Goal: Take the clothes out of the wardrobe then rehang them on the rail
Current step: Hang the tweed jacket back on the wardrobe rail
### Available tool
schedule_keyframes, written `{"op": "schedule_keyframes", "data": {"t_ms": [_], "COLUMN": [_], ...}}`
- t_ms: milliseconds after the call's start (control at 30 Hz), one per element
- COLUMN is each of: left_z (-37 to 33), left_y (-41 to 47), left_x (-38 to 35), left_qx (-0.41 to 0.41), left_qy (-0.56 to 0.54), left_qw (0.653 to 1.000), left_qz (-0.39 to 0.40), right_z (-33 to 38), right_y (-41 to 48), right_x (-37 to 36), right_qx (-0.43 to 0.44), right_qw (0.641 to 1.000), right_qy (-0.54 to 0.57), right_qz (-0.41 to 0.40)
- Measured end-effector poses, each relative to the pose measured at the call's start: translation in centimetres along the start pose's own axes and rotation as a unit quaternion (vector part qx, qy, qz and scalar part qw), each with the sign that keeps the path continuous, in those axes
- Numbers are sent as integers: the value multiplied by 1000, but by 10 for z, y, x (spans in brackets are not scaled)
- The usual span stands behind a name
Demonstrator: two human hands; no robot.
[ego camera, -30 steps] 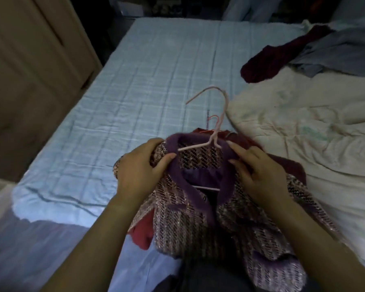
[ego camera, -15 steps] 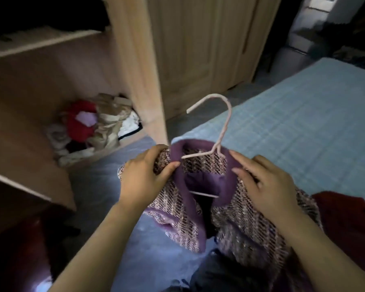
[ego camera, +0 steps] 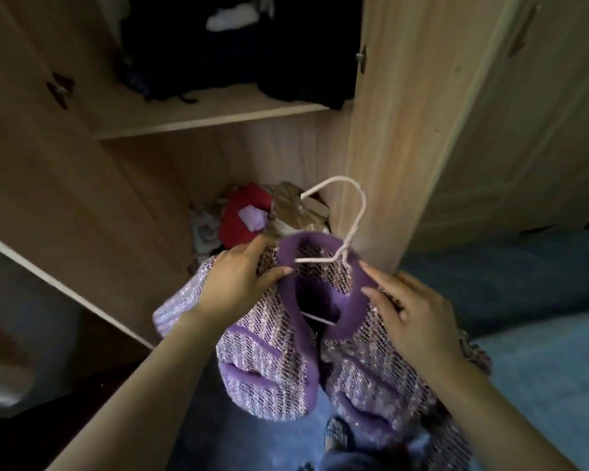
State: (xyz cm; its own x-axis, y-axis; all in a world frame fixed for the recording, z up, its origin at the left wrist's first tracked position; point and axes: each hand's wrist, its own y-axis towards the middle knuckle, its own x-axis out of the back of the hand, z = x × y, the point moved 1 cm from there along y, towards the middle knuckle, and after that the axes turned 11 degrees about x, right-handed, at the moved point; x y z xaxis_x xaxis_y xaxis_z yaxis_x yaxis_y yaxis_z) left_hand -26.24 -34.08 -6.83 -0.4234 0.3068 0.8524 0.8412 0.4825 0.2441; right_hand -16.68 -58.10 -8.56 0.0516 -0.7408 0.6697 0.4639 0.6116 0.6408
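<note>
Before the open wardrobe (ego camera: 398, 137), the left hand (ego camera: 238, 283) and right hand (ego camera: 419, 314) each grip a shoulder of the purple tweed jacket (ego camera: 269, 362) on its white hanger (ego camera: 354, 212).

Nothing legible found. No lettering, label, brand mark, number or sign can be read on the purple knitted jacket (ego camera: 269, 362), on its white wire hanger (ego camera: 358, 212), or on the wooden wardrobe (ego camera: 405, 130) directly behind them.

Home bedroom: open wooden wardrobe (ego camera: 398, 130), clothes-strewn shelves (ego camera: 204, 120), bed (ego camera: 541, 368).
</note>
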Motion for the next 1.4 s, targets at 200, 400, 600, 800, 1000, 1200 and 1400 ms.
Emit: {"op": "schedule_keyframes", "data": {"t_ms": [200,400,600,800,1000,1200,1400], "left_z": [43,87,107,119,113,85,67], "left_y": [127,274,410,526,633,736,801], "left_x": [37,99,182,283,349,421,478], "left_qx": [13,21,-31,-71,-84,-130,-179], "left_qy": [-29,-50,-68,-109,-90,-132,-149], "left_qw": [998,981,959,931,918,892,869], "left_qz": [-49,-186,-273,-342,-376,-412,-436], "right_z": [-42,-58,-57,-53,-77,-67,-53], "right_y": [155,340,492,631,749,857,942], "right_x": [-56,-98,-103,-86,-85,-49,-21], "right_qx": [73,137,172,234,223,287,299], "right_qw": [997,989,982,967,947,886,875], "right_qy": [29,30,-7,-50,-126,-194,-205], "right_qz": [-29,-53,-73,-89,-193,-308,-321]}}
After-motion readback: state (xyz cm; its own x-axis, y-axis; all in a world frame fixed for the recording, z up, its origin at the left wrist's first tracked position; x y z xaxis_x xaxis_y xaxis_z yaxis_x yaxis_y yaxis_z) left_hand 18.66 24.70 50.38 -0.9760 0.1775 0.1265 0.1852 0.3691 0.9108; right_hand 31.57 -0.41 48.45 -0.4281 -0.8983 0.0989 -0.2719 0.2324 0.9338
